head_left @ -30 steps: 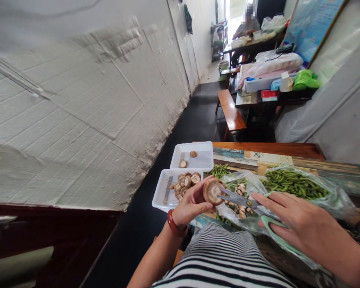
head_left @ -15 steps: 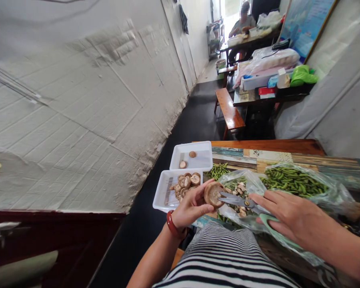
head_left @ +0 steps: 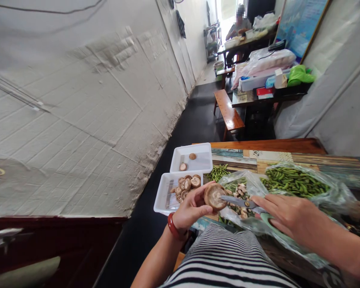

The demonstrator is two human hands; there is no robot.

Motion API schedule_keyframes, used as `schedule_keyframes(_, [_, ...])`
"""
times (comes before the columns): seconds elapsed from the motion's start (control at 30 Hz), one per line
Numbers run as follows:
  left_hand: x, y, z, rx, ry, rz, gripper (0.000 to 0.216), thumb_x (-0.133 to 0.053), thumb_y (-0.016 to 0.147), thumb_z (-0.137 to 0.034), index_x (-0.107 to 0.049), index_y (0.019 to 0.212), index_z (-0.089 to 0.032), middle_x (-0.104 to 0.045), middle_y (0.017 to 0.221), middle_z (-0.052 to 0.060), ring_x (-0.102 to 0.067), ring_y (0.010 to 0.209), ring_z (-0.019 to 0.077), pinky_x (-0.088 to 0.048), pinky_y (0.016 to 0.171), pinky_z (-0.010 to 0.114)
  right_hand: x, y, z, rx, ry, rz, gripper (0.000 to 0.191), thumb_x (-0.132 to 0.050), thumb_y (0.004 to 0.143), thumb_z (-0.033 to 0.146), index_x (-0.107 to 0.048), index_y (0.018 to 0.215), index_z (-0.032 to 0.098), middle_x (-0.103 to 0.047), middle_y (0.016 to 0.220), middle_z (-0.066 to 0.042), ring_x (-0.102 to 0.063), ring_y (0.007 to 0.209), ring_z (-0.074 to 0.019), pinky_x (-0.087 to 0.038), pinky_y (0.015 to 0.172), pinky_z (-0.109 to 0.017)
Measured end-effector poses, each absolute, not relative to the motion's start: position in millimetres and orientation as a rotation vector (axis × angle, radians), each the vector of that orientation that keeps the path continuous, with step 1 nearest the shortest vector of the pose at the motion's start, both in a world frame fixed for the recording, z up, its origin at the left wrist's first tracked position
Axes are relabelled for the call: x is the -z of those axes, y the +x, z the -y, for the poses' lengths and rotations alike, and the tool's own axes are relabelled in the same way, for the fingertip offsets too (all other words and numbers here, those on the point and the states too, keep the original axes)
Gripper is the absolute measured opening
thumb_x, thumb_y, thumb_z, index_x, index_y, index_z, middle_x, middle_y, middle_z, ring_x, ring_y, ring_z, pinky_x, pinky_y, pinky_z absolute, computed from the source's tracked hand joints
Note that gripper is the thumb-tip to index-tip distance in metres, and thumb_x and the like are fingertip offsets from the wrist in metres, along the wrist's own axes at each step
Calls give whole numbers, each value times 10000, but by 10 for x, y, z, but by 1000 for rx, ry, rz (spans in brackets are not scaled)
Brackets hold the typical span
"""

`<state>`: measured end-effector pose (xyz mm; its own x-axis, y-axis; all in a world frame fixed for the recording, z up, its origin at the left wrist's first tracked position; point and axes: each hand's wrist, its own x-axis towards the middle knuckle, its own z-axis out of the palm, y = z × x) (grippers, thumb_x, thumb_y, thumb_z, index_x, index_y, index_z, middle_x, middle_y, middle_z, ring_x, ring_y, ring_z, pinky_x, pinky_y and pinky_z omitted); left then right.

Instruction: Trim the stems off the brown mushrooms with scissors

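A brown mushroom (head_left: 215, 197) is gripped between the thumb and fingers of my left hand (head_left: 195, 206), its pale underside turned up. My right hand (head_left: 288, 214) is closed around green-handled scissors (head_left: 238, 200). The blades are together, and their tips touch the middle of the mushroom's underside. Below the scissors lies a clear plastic bag (head_left: 253, 182) with cut mushroom stems (head_left: 241, 192) in it. Left of my hands, several mushrooms (head_left: 186, 184) are heaped in a white tray (head_left: 162, 196).
A second white tray (head_left: 208, 150) behind the first holds two mushrooms. Green bean pods (head_left: 297, 181) fill a plastic bag at the right, and a smaller pile (head_left: 218, 172) lies by the trays. Beyond are a wooden bench (head_left: 228, 108), a loaded table and a seated person (head_left: 238, 28).
The scissor blades have closed; they stood apart at the mushroom before. Both hands stay in nearly the same place, and the view has shifted slightly.
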<state>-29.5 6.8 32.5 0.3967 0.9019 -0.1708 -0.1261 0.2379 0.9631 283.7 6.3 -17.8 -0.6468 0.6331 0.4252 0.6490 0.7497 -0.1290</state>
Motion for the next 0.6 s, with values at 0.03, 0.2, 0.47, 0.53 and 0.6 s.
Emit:
schedule_keyframes(0.03, [-322,-286,-66,-858,1079,-883,841,-930,713,-379,-602,1474,-234,-612,1495,162,-639,1272,349,-575,945,364,185,2847,-64,18,-964,2484,523,-486,820,-13,-609,1281,201,-786,1031,-64,-768,840,-203,-607,690,-311])
schedule_keyframes(0.2, [-320,-241,-45,-892,1042,-818,860,-943,673,-396,-602,1448,-248,-604,1470,166,-651,1218,357,-612,783,317,222,2858,-50,-76,-950,2395,571,-494,822,-15,-627,1326,217,-793,1102,-62,-767,912,-174,-612,778,-275])
schedule_keyframes(0.47, [-315,-241,-27,-837,1028,-841,868,-951,661,-234,-576,1438,-325,-586,1460,118,-684,1093,284,-620,783,336,43,2917,-34,57,-1020,2468,505,-516,848,52,-685,1291,226,-800,1060,-58,-776,862,-203,-636,713,-328])
schedule_keyframes(0.53, [-282,-203,-16,-951,1080,-904,839,-957,642,-189,-589,1384,-322,-611,1409,90,-646,1186,292,-602,897,365,-22,2941,-34,20,-1051,2510,479,-549,865,80,-697,1292,236,-810,1063,-49,-784,844,-193,-644,696,-302])
schedule_keyframes(0.6, [-252,-153,5,-1071,1107,-960,811,-950,656,-189,-572,1361,-318,-593,1431,81,-583,1294,302,-564,997,392,-56,2939,-26,-23,-1079,2515,425,-588,887,139,-714,1281,239,-821,1052,-51,-794,814,-196,-649,654,-286])
